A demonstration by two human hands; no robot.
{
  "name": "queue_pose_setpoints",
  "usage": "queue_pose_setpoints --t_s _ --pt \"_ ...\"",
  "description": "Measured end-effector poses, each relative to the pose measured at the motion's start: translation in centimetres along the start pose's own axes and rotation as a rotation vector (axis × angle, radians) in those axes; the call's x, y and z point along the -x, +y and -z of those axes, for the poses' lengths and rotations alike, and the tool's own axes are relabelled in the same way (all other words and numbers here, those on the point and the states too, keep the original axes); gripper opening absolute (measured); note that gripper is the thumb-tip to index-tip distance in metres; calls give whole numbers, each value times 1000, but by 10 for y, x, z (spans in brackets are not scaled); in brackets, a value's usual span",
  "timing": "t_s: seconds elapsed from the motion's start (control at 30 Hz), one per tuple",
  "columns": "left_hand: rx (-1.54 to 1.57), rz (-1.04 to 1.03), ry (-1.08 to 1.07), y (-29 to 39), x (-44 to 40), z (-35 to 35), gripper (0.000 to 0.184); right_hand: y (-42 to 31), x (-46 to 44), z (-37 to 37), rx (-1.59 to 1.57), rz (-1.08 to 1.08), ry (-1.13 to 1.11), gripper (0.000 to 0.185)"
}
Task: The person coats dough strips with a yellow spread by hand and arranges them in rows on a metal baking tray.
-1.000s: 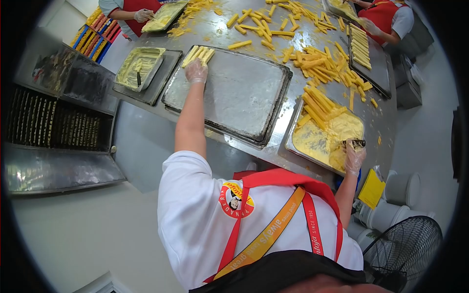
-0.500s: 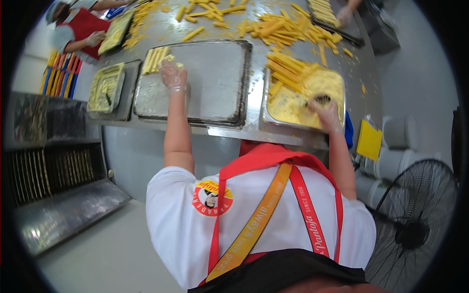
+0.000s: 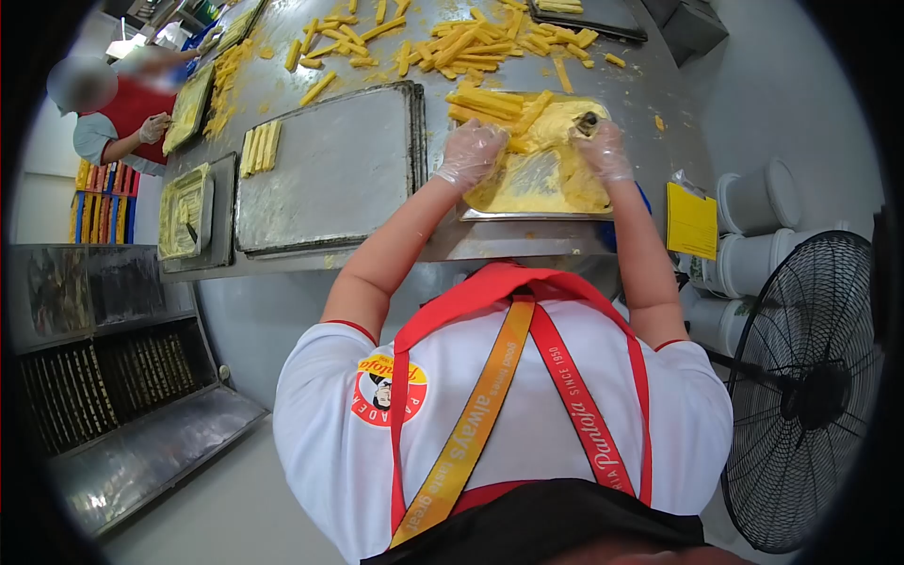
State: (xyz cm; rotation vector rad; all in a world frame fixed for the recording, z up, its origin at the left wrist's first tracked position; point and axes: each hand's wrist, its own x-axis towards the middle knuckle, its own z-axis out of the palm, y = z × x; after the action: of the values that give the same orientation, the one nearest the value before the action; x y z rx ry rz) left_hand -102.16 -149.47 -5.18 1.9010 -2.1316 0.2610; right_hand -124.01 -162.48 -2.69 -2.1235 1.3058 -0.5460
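My left hand (image 3: 474, 153), in a clear plastic glove, is closed at the left side of a metal pan (image 3: 527, 216), by a pile of yellow sticks (image 3: 485, 102). A yellow stick end (image 3: 517, 144) shows at its fingertips; its palm is hidden. At the pan's right side my gloved right hand (image 3: 605, 151) is closed around a tool with a dark rounded end (image 3: 588, 121); its exact kind is unclear. Pale yellow cream (image 3: 527, 179) covers the pan's bottom. Further left, several coated sticks (image 3: 260, 149) lie side by side on an upturned-looking metal tray (image 3: 330, 169).
A smaller pan (image 3: 202, 212) with cream and a utensil stands at the left. Loose yellow sticks (image 3: 466, 47) are heaped farther back. A co-worker's gloved hand (image 3: 153, 128) is by another tray (image 3: 188, 108). A black fan (image 3: 815, 395) and white buckets (image 3: 758, 198) stand at right.
My left hand has moved right from the coated sticks on the tray to the pan. My right hand has risen toward the pan's far right corner with the tool. The view has shifted.
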Motion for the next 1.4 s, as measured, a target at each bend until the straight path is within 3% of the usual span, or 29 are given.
queue_pose_setpoints --t_s 0.1,0.13,0.23,0.27,0.37,0.4,0.43,0.5,0.6,0.7,0.73,0.77,0.83,0.87,0.97,1.0,1.1,1.13,1.27,1.37,1.4 --pt "-90 -9 59 -8 -6 -42 12 -18 32 -7 112 485 -11 17" --pt "-111 -8 101 -10 -9 -46 11 -19 38 -7 6 486 -203 19" --pt "-185 93 -28 -8 -16 -41 10 -18 30 10 -211 173 -449 21" --pt "-215 90 -47 -5 -16 -45 10 3 13 3 -201 105 -341 24" --pt "-335 51 45 -4 -17 -55 9 21 2 -6 94 350 98 25" --pt "-369 -3 155 -9 -18 -66 9 13 9 -5 117 484 33 26" --pt "-318 -13 129 -11 -20 -70 8 7 20 -3 148 612 -38 26" --pt "-249 -13 172 -9 -22 -59 8 -11 32 15 5 446 -494 25" --pt "-159 43 127 8 -13 -31 9 17 9 16 -214 230 -467 21" --pt "-51 53 9 18 -6 -7 10 17 -2 20 47 164 -6 17" --pt "-18 103 -88 23 -6 0 10 14 6 12 74 387 81 15" --pt "15 151 -188 25 -4 3 10 14 13 10 84 423 -82 15" --pt "222 87 -98 20 6 -15 12 -8 30 21 103 487 -410 16" --pt "333 67 -51 20 15 -27 14 12 19 20 -252 356 -555 16" --pt "433 178 -138 34 20 -22 20 33 -8 18 -210 102 -206 15" --pt "450 207 -145 36 22 -24 20 26 -5 19 34 327 4 16" --pt "461 264 -162 30 21 -23 24 2 24 21 17 585 -209 14" --pt "452 271 -169 28 21 -23 26 -5 27 27 -14 568 -411 14" --pt "561 294 -157 30 22 -12 23 11 6 23 -226 52 -236 16" --pt "591 338 -293 33 20 8 22 9 8 16 -33 310 106 17" --pt "611 338 -306 31 21 7 24 -6 20 24 -206 323 32 17"
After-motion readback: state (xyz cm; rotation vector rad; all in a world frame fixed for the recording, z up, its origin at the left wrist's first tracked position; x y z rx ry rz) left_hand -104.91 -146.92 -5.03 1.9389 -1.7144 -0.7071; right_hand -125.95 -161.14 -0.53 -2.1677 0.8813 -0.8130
